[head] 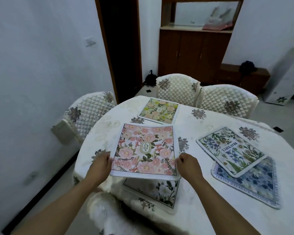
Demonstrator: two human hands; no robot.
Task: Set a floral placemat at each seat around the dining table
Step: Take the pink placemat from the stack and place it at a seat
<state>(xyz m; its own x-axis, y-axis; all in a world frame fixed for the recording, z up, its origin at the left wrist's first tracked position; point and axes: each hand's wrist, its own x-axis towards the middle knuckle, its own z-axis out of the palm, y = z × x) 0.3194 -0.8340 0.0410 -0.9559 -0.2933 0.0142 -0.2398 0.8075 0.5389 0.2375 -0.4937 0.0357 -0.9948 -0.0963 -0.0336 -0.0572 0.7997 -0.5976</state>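
Observation:
A pink floral placemat (145, 150) hangs a little above the round dining table (202, 217), held flat by its near side edges. My left hand (100, 164) grips its left edge and my right hand (187, 164) grips its right edge. Under it, at the near seat, lies a white-flower placemat (157, 192), partly hidden. A yellow-green placemat (159, 110) lies at the far side. On the right, a blue-flower placemat marked BEAUTIFUL (231, 150) overlaps a darker blue fringed placemat (251, 182).
Quilted white chairs stand at the far left (87, 112), far middle (176, 89) and far right (227, 100). Another chair back (107, 216) sits close below my arms. A wooden cabinet (193, 53) and a dark doorway (120, 44) are beyond the table.

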